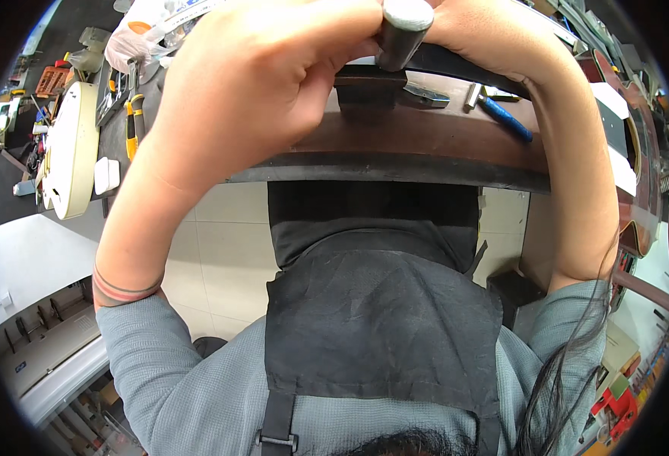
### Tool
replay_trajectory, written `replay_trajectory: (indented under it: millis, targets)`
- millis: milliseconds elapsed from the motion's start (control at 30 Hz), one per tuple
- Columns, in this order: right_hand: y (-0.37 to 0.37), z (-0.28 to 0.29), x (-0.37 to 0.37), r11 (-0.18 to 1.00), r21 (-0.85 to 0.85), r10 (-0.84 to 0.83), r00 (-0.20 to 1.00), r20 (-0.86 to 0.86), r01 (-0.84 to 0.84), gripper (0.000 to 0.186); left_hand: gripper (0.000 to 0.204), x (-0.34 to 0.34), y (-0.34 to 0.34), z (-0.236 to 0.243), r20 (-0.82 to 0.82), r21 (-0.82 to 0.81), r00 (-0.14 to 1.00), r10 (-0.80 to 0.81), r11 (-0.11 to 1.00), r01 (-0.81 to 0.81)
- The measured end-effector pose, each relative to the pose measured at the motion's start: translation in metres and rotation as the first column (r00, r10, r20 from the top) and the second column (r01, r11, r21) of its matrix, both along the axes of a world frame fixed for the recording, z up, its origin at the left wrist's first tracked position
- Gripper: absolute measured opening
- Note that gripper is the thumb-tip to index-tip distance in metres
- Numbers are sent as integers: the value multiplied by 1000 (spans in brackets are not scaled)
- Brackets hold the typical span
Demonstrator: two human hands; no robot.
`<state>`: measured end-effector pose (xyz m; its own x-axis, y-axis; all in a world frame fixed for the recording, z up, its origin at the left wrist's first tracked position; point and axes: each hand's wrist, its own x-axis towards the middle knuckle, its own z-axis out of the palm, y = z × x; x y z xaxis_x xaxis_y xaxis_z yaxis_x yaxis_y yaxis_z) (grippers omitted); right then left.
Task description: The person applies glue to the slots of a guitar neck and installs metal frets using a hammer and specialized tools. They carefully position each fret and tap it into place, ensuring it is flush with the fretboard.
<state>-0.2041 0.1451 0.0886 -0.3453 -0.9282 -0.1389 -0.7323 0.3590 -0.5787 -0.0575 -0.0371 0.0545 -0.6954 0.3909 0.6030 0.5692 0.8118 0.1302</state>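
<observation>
The grey cylindrical handle [403, 30] stands right in front of me, up near my face and above the bench edge. Its flat, pale end points up toward me, and its long axis runs steeply down and a little to my left, into the dark block [370, 85] sitting on the brown workbench [425, 140]. What kind of tool it is I cannot tell, as only this short stretch shows between my hands.

My left hand [266, 83] is curled tight, fingers folded over, pressed up against the handle's left side. My right hand [486, 34] closes in from the other side, wrapped narrow around the top. Both seem to grip the handle together, though my knuckles hide the contact itself.

To do this well, I judge I should keep both wrists level so the handle stays in line with the block, and press straight along its axis rather than sideways, elbows wide as they are.

Behind the block lie metal pliers [428, 94] and a blue-handled tool [507, 118]. Off to my left rest a yellow-handled tool [131, 125] and a cream guitar body [72, 148]. To my right is a reddish-brown guitar [642, 152]. My dark apron [380, 319] hangs below the bench.
</observation>
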Motion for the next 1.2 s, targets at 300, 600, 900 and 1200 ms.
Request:
replay_trajectory:
  millis: [300,600,900,1200]
  targets:
    - [-17,-17,-8,996,63,-57,998,5,57,43,25,2,-7,0,83,-45,997,-11,999,15]
    - [-16,-30,-14,1000,-22,-6,983,186,10,36,30,-9,-2,-8,-78,158,994,-74,984,85]
    - [-16,-16,-2,996,50,-70,997,39,68,38,21,9,11,-2,8,263,995,101,960,-99]
    - [75,-39,14,915,-357,-231,969,-87,186,20,20,73,-66,-18,77,756,943,323,598,-266]
